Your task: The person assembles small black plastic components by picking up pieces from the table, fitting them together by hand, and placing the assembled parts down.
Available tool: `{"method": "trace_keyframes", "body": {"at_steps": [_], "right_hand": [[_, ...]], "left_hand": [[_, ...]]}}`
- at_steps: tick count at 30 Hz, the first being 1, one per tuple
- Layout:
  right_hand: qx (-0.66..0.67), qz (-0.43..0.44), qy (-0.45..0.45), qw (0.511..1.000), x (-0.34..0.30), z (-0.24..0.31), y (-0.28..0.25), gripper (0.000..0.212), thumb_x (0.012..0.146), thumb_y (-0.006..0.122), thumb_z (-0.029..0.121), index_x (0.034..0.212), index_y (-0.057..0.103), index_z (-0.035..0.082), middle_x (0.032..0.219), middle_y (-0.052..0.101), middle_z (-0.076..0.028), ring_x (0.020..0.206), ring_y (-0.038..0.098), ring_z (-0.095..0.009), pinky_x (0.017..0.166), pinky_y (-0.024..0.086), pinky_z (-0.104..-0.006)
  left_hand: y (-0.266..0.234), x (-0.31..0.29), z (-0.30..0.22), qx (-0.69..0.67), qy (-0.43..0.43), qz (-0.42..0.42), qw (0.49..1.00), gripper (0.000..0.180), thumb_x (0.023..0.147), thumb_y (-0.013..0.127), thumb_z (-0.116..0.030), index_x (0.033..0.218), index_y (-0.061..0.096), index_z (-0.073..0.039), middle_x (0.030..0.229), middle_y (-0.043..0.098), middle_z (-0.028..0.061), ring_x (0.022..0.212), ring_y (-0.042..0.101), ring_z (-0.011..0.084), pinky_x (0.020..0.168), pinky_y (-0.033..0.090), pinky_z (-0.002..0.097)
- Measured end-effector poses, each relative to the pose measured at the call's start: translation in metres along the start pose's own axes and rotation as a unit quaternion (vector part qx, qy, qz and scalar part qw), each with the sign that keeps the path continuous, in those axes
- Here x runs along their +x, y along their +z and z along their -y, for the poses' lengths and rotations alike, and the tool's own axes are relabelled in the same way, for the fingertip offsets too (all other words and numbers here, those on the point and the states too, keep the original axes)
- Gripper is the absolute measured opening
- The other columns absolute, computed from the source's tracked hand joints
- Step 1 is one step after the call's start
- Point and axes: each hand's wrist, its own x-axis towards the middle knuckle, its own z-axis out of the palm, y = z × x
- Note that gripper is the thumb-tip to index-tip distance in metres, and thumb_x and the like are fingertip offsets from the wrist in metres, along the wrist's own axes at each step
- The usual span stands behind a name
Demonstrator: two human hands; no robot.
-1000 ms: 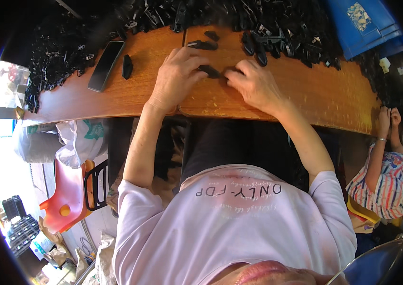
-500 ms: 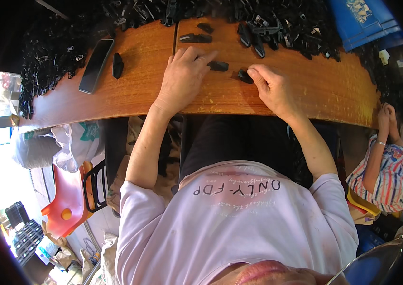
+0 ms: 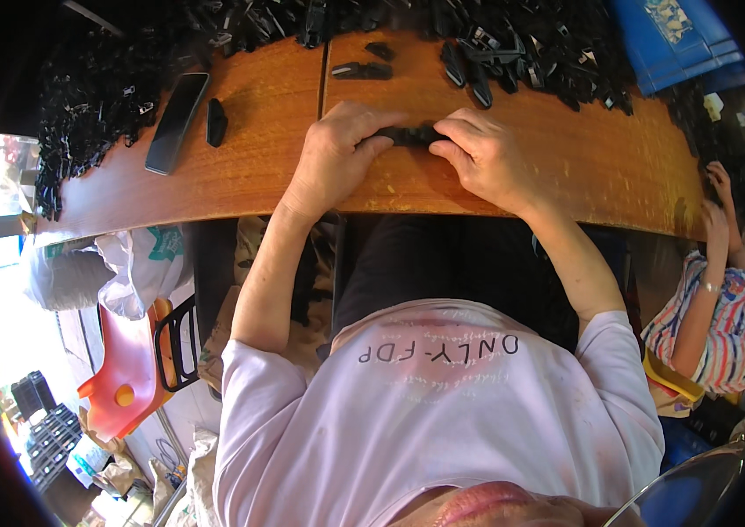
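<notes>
Over the wooden table, my left hand [image 3: 336, 154] and my right hand [image 3: 487, 158] face each other, closed on small black plastic pieces [image 3: 412, 135]. The pieces meet end to end between my fingertips; whether they are joined cannot be told. My fingers hide both outer ends. Beyond my left hand lie a long black piece [image 3: 362, 71] and a shorter black one [image 3: 380, 51]. Several long black pieces [image 3: 480, 88] lie beyond my right hand, at the edge of a heap of black plastic parts [image 3: 557, 61].
The heap runs along the table's [image 3: 241, 176] far side and left end. A smartphone [image 3: 177, 123] and a single black piece [image 3: 216, 122] lie at left. A blue crate [image 3: 689, 53] stands far right. Another person's hands [image 3: 717, 206] are at the right edge; an orange-red chair [image 3: 126, 382] stands lower left.
My right hand has moved left with its black piece, up to the piece by my left hand. My left hand now grips that piece. The other person's hands have moved apart.
</notes>
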Motion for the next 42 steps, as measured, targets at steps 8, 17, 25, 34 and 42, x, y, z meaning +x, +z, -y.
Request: {"method": "trace_keyframes", "body": {"at_steps": [8,17,25,34,42], "right_hand": [[-0.024,0.003,-0.054,0.998,0.011,0.004,0.009,0.017,0.084,0.083,0.006,0.092,0.068,0.000,0.087,0.066,-0.013,0.080,0.066,-0.034,0.069,0.052,-0.0451],[0.028,-0.035,-0.030,0.999,0.068,-0.030,0.030,0.014,0.101,0.073,0.012,0.107,0.079,0.001,0.089,0.075,-0.014,0.079,0.074,-0.028,0.070,0.058,-0.0354],[-0.134,0.126,0.052,0.981,0.138,-0.052,0.042,0.020,0.097,0.071,0.011,0.116,0.074,0.003,0.110,0.072,-0.018,0.103,0.070,-0.038,0.091,0.057,-0.0464],[0.012,-0.010,0.061,0.998,0.025,-0.022,0.014,0.025,0.095,0.075,0.006,0.119,0.070,0.003,0.111,0.071,-0.015,0.090,0.071,-0.033,0.079,0.057,-0.0421],[-0.119,-0.050,0.080,0.988,-0.022,0.007,-0.017,0.016,0.091,0.081,0.015,0.100,0.074,0.004,0.110,0.070,-0.009,0.096,0.070,-0.033,0.079,0.057,-0.0440]], "left_hand": [[0.002,0.002,-0.007,-0.033,-0.008,0.004,0.999,0.042,0.084,0.078,0.005,0.124,0.079,-0.008,0.107,0.077,0.0106,0.100,0.072,0.0267,0.091,0.059,0.0374],[0.004,0.000,0.006,-0.014,-0.040,-0.118,0.992,0.038,0.092,0.069,0.004,0.129,0.067,-0.004,0.112,0.070,0.0131,0.107,0.068,0.0294,0.094,0.055,0.0390],[-0.016,0.008,0.018,-0.198,-0.208,-0.259,0.922,0.040,0.089,0.073,-0.005,0.127,0.060,-0.002,0.108,0.064,0.0073,0.098,0.059,0.0139,0.089,0.051,0.0307],[-0.014,0.051,0.050,0.114,0.037,-0.053,0.991,0.037,0.086,0.079,0.000,0.123,0.079,-0.007,0.125,0.077,0.0109,0.123,0.069,0.0321,0.102,0.056,0.0413],[0.009,0.013,-0.013,-0.027,-0.044,0.001,0.999,0.036,0.082,0.082,0.004,0.116,0.081,-0.008,0.109,0.078,0.0117,0.106,0.072,0.0316,0.094,0.057,0.0396]]}}
